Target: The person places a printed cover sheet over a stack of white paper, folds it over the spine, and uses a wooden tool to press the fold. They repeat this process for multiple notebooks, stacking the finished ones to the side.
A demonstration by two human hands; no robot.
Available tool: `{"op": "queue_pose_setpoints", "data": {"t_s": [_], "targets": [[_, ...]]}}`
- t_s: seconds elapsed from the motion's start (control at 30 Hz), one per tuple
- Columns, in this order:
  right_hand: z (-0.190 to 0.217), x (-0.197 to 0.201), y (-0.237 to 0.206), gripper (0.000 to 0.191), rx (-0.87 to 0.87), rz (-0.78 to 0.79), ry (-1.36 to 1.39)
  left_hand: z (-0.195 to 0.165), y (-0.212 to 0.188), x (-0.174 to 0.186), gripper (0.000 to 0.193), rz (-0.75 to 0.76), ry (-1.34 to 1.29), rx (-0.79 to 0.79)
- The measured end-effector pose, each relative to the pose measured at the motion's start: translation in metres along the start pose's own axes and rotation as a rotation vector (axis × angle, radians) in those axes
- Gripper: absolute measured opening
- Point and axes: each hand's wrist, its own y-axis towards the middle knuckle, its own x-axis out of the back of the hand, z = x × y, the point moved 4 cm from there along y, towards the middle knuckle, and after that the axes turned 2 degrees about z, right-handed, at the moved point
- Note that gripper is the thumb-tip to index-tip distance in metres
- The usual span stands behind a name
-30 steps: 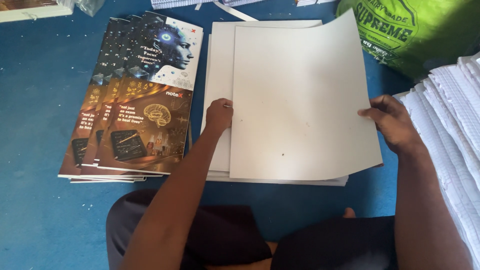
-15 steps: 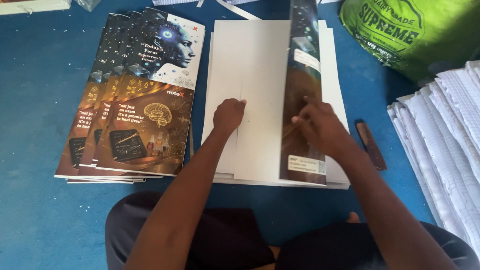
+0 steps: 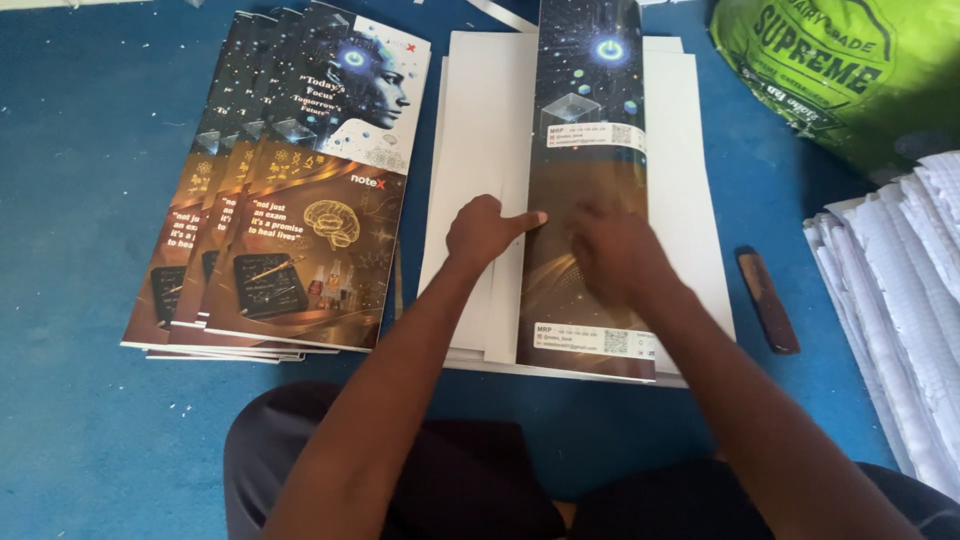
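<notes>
A large sheet of card [image 3: 585,120], white on one side and dark printed on the other, lies folded lengthwise on a stack of white sheets [image 3: 690,150]. My left hand [image 3: 485,230] presses on the white half, thumb against the fold edge. My right hand [image 3: 615,250] lies flat on the dark printed half, blurred from motion. Both hands rest on the sheet rather than grip it.
A fanned pile of folded printed covers [image 3: 290,190] lies to the left on the blue floor [image 3: 80,200]. A small dark brown tool [image 3: 768,300] lies right of the stack. A green sack [image 3: 840,70] sits top right, stacked ruled paper [image 3: 900,290] at right.
The sheet's right half was lifted and folded over leftwards. My right hand came from the right edge onto the printed face; the left hand stayed pressing at the fold.
</notes>
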Motion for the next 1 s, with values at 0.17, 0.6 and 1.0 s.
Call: {"op": "queue_pose_setpoints", "data": {"t_s": [0.17, 0.6, 1.0], "targets": [[-0.039, 0.012, 0.017, 0.025, -0.097, -0.206, 0.248, -0.001, -0.002, -0.004, 0.071, -0.02, 0.042, -0.004], [-0.089, -0.027, 0.021, 0.093, -0.303, -0.128, 0.564, 0.008, 0.007, -0.007, 0.059, -0.089, -0.021, -0.088], [-0.085, -0.051, 0.031, 0.096, -0.307, -0.113, 0.363, 0.013, 0.007, -0.015, 0.036, -0.295, -0.124, -0.06]]}}
